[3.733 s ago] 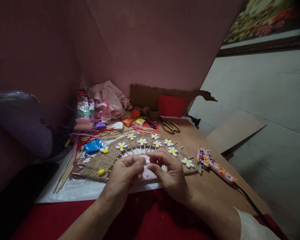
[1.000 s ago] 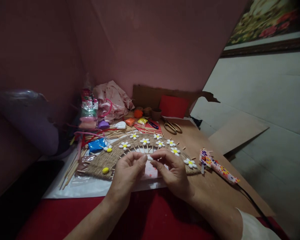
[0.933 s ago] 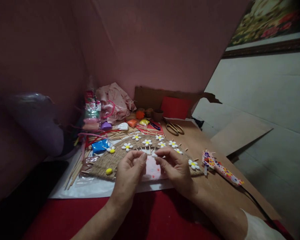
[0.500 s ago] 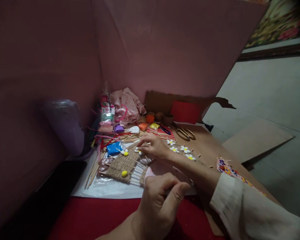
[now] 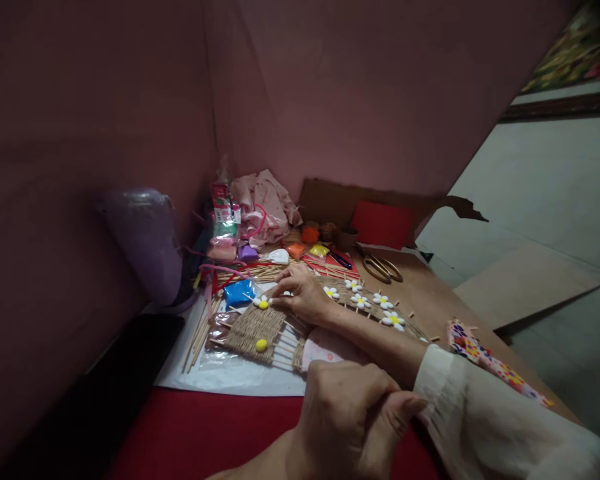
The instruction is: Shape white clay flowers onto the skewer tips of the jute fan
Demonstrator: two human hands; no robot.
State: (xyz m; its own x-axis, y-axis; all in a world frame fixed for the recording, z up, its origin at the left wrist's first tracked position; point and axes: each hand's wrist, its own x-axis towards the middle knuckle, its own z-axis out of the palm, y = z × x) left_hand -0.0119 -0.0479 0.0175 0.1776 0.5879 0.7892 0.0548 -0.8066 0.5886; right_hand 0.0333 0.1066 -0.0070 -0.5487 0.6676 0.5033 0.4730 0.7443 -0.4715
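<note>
At 6 o'clock from centre: one twine-woven arch (image 5: 253,327), crossed by the right forearm (image 5: 375,340). Right hand (image 5: 303,293): one second ago beside the left over a white piece, now parted from it and extended toward the arch's left portion; palm down, thumb and forefinger drawn together at a part-petalled daisy (image 5: 263,304), 7 o'clock; whether they grasp a petal, cannot tell. Left hand (image 5: 350,417), 5 o'clock: fingers curled, thumb toward 3 o'clock; contents, if any, hidden.
</note>
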